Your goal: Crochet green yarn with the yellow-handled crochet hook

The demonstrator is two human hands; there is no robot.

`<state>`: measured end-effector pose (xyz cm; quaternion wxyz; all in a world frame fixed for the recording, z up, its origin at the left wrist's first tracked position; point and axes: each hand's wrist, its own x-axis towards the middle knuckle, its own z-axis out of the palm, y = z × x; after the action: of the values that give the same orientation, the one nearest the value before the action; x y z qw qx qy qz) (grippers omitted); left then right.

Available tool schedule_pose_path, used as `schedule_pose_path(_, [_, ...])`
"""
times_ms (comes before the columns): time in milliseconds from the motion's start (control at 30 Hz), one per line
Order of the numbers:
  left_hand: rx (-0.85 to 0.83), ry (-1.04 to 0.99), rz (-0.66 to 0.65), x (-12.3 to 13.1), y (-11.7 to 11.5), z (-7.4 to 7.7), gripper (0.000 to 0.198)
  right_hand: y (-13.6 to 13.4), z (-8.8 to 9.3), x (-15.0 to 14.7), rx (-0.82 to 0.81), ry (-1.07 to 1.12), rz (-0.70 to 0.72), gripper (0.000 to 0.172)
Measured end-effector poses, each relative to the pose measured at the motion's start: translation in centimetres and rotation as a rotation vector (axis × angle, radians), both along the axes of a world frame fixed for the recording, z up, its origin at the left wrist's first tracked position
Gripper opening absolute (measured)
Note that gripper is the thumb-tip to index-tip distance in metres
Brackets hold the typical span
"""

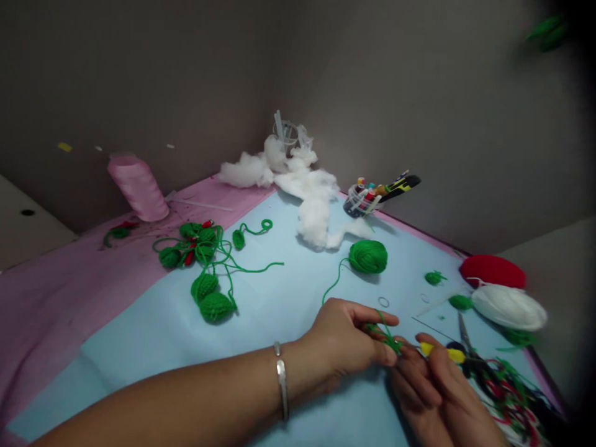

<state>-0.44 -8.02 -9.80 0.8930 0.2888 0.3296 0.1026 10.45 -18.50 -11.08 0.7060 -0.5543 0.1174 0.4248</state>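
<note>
My left hand (347, 338), with a silver bracelet at the wrist, pinches a small piece of green crochet (387, 337) between thumb and fingers, a loop of yarn running over the forefinger. My right hand (433, 385) grips a crochet hook (442, 353) by its yellow handle, its tip right at the green stitches. From behind the left hand, a strand leads to a green yarn ball (368, 257) on the light blue sheet. Parts of both hands' fingers hide the work.
White stuffing (314, 214) lies at the back. Green crocheted pieces (205, 298) sit at left, near a pink thread cone (138, 188). A cup of pens and a cutter (361, 202) stands behind. Scissors (464, 330), yarn scraps (510, 397), red yarn (493, 271) and white yarn (508, 307) are at right.
</note>
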Motion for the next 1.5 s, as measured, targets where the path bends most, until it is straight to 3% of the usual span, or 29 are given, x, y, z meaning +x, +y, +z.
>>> schedule_pose_path(100, [-0.026, -0.017, 0.027, 0.0, -0.1, 0.2, 0.059, 0.2, -0.2, 0.0, 0.028, 0.141, -0.059, 0.051])
schedule_pose_path(233, [0.003, -0.022, 0.021, -0.2, -0.1, 0.3, 0.057, 0.2, -0.3, 0.1, 0.023, 0.098, -0.044, 0.053])
schedule_pose_path(367, [0.052, 0.0, -0.006, -0.2, 0.0, 0.1, 0.058, -0.4, -0.4, 0.4, 0.019, -0.253, 0.072, 0.053])
schedule_pose_path(600, [0.243, 0.037, -0.029, 0.1, -0.2, -0.7, 0.054, -2.4, -2.0, 2.1, 0.258, -0.92, 0.263, 0.019])
schedule_pose_path(733, [0.383, 0.083, -0.025, 0.0, -0.3, -0.4, 0.05, -2.8, -2.7, 3.0, 0.332, -1.216, 0.297, 0.018])
schedule_pose_path(1200, [0.414, 0.066, -0.036, 0.0, -0.6, -0.4, 0.05, -2.8, -2.0, 2.3, 0.369, -1.077, 0.376, 0.014])
schedule_pose_path(1333, [0.397, 0.072, -0.035, 0.1, -0.5, -0.6, 0.05, -3.3, -2.7, 3.0, 0.255, -1.247, 0.343, 0.017])
schedule_pose_path(1400, [0.351, 0.078, -0.043, 0.2, -0.3, -0.8, 0.052, -3.6, -2.9, 3.6, 0.169, -1.421, 0.424, 0.02])
schedule_pose_path(1500, [0.252, 0.072, -0.053, 0.2, 0.0, -0.8, 0.058, -3.9, -3.0, 4.2, 0.207, -1.568, 0.557, 0.021])
